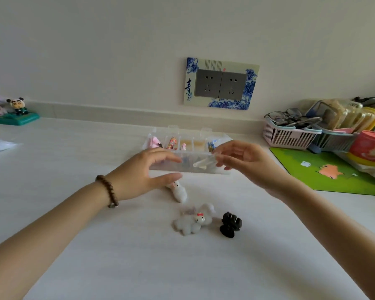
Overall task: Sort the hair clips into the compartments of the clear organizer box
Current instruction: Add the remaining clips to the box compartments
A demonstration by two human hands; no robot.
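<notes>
The clear organizer box (200,137) lies on the white table in front of the wall, with several clips in its back compartments. My right hand (245,163) pinches a pale translucent clip (204,162) just over the box's front row. My left hand (147,172) hovers open at the box's left front corner, fingers spread, holding nothing. A white fluffy clip (179,192) lies just below my left thumb. Nearer to me lie a white fluffy clip with a small bunny (193,220) and a black claw clip (230,224).
A green mat (333,172) lies to the right, with a pink basket (290,133) of glasses and stacked containers behind it. A panda figure (17,111) stands at the far left. A wall socket (220,83) is above the box.
</notes>
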